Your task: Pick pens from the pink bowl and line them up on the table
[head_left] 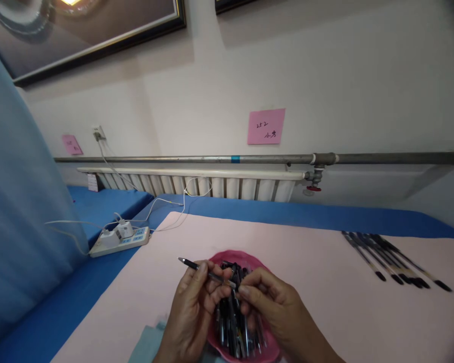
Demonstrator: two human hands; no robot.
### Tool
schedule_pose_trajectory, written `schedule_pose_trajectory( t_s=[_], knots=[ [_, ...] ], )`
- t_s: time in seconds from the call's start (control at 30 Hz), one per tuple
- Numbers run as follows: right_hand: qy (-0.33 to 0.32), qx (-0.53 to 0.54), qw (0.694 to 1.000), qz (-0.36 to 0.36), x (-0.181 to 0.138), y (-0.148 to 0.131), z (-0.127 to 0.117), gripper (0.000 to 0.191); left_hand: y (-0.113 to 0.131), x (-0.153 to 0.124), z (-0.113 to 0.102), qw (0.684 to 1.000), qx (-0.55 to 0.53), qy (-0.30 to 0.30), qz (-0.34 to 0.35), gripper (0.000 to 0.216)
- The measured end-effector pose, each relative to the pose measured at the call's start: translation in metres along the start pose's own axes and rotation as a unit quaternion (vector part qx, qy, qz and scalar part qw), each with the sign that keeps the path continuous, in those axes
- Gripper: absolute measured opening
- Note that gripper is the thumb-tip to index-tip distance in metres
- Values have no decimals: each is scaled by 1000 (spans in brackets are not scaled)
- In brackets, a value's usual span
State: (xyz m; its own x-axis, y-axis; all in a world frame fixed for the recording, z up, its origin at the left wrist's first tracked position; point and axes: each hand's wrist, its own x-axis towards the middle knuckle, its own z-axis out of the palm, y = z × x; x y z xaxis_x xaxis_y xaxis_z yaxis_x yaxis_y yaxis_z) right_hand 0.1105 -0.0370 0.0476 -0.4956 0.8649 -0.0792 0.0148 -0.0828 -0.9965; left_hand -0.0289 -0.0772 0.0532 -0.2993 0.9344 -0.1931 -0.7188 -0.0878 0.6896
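Observation:
My left hand [191, 312] is closed in a pinch on a thin dark pen [196, 268] that points up and to the left. My right hand [274, 307] pinches the other end of the same pen near its middle right. Both hands hover over a pink bowl [245, 258] filled with several dark pens and pen parts. The bowl sits on a pale pink mat [306, 282] at the near edge.
A row of several assembled black pens [393, 262] lies on the mat at the right. A white power strip [119, 239] with plugs and cables rests on the blue table cover at the left. A radiator [196, 184] and pipe run along the wall behind.

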Motion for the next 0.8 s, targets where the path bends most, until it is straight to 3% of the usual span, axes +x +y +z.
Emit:
schedule_pose_trajectory(
  t_s=[0.07,0.17,0.27,0.33,0.47,0.6,0.7,0.8],
  knots=[
    [-17,19,1000,13,1,0,1,17,1,-1,0,1000,2,-1,3,9],
    [3,-104,992,-73,0,-1,-1,16,2,-1,1,1000,5,12,5,8],
    [2,-273,943,-188,-1,-3,-6,8,3,-1,0,1000,10,11,5,9],
    [-14,-323,919,-225,-2,-4,-8,17,3,-1,0,1000,14,0,6,11],
    [-27,-354,911,-210,-2,-3,-9,9,3,0,0,1000,24,-10,2,15],
    [-22,-390,884,-256,-1,1,-8,11,2,0,-1,999,32,-9,-1,16],
    [-43,-378,892,-244,0,1,-9,20,1,1,-1,999,32,-6,-1,16],
    [-52,-383,892,-236,1,1,-10,11,0,1,-1,999,32,-6,-7,17]
  ],
)
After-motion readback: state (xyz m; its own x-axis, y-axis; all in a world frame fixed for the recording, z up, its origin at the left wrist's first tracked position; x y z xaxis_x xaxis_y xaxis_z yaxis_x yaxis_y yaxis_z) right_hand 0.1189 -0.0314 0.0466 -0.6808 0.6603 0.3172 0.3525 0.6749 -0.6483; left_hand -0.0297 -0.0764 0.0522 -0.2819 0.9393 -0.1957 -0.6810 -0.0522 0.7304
